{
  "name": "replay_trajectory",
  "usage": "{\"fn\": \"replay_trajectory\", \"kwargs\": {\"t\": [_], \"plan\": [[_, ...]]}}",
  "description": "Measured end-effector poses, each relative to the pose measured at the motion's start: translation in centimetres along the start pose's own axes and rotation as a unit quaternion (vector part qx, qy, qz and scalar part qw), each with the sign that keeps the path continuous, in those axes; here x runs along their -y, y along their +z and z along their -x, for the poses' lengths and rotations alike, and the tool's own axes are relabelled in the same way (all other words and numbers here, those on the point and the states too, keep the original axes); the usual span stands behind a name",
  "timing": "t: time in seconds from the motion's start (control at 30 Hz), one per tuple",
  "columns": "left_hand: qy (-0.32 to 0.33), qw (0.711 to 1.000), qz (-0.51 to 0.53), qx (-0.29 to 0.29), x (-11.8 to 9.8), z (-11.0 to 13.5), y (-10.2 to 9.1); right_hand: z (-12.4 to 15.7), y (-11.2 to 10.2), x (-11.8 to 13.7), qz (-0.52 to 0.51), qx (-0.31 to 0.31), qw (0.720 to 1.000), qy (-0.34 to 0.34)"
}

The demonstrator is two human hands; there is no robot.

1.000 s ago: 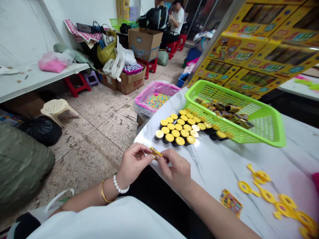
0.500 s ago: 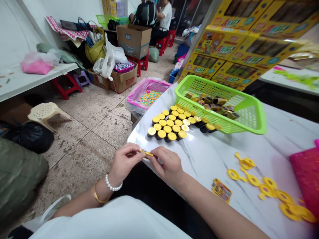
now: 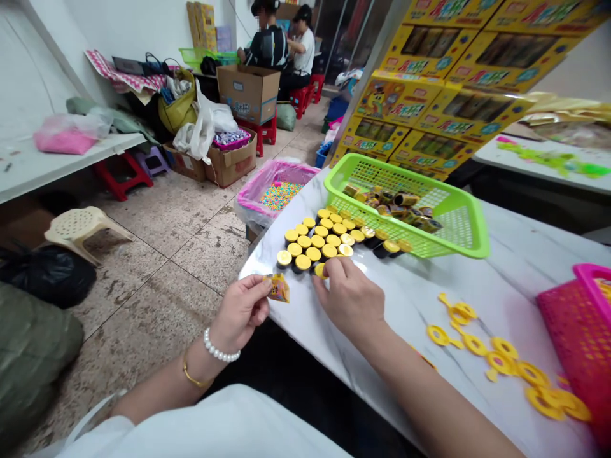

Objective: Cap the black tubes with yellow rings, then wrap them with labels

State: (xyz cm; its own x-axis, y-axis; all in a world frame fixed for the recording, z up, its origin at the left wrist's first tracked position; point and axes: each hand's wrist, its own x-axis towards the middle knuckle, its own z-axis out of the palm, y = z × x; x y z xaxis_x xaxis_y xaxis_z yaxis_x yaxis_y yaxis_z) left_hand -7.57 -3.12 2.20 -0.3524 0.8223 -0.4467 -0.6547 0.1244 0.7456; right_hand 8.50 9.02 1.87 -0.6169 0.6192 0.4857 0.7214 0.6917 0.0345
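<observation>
A small, flat, yellow printed piece (image 3: 279,289) is pinched in your left hand (image 3: 244,304). Just right of that hand, your right hand (image 3: 352,296) curls at a round, yellow-capped black container (image 3: 319,271), though whether it grips is hard to tell. Beyond your right hand sits a lime-green plastic lattice basket (image 3: 478,238); rightward lie yellow plastic rings (image 3: 519,368).

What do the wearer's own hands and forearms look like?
Left hand: ungloved, with a bracelet of round white beads at the wrist and a thin gold-coloured bangle farther up the forearm. Right hand: ungloved, no jewellery or sleeve on the visible forearm.
</observation>
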Motion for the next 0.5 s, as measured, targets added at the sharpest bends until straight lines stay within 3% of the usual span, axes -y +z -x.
{"fn": "replay_trajectory", "kwargs": {"t": [0.13,0.23,0.3,0.4,0.43,0.5], "plan": [[-0.052,0.997,0.052,0.036,-1.1,-0.8,1.4,-0.7,-1.2,-0.7,-0.113,0.087,0.989,0.047],[-0.076,0.991,0.085,0.067,-1.9,-1.2,2.1,-1.6,-3.3,-1.9,-0.292,0.083,0.95,0.066],[-0.082,0.988,0.1,0.081,-2.2,-1.3,2.6,-2.1,-4.5,-2.6,-0.45,0.062,0.885,0.097],[-0.086,0.986,0.113,0.09,-2.5,-1.4,3.5,-2.6,-5.2,-2.8,-0.629,0.075,0.763,0.129],[-0.087,0.985,0.115,0.093,-2.5,-1.4,3.7,-2.6,-5.3,-2.7,-0.659,0.088,0.735,0.133],[-0.089,0.984,0.119,0.098,-2.5,-1.5,4.1,-2.6,-5.2,-2.4,-0.683,0.11,0.708,0.142]]}}
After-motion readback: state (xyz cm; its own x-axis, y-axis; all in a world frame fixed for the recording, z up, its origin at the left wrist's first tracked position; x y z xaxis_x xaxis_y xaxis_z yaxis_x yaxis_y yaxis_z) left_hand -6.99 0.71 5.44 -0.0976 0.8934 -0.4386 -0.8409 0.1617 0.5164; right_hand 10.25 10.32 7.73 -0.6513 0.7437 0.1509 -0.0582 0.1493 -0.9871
